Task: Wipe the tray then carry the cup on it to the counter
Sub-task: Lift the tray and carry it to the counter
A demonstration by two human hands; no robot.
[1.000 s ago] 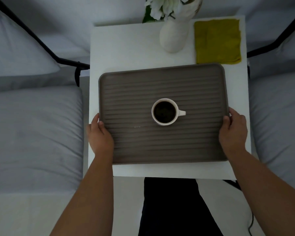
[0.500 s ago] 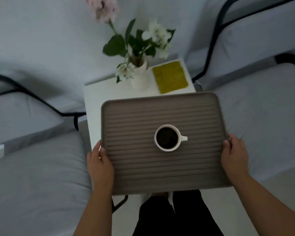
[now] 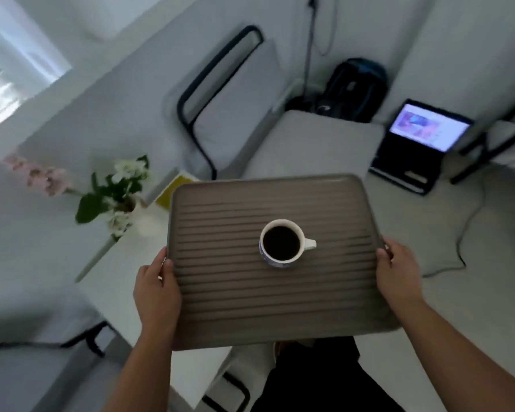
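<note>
Since half a second ago the view has swung right: the white table (image 3: 137, 295) and flower vase (image 3: 122, 203) now sit at the left, well apart from the tray's far edge. The left hand (image 3: 156, 292) grips the left rim of the ribbed tray (image 3: 250, 304), held in the air. The cup (image 3: 282, 243) stands at its middle. The right hand (image 3: 399, 272) clasps the right rim. Beyond, open floor reaches a laptop (image 3: 419, 144).
</note>
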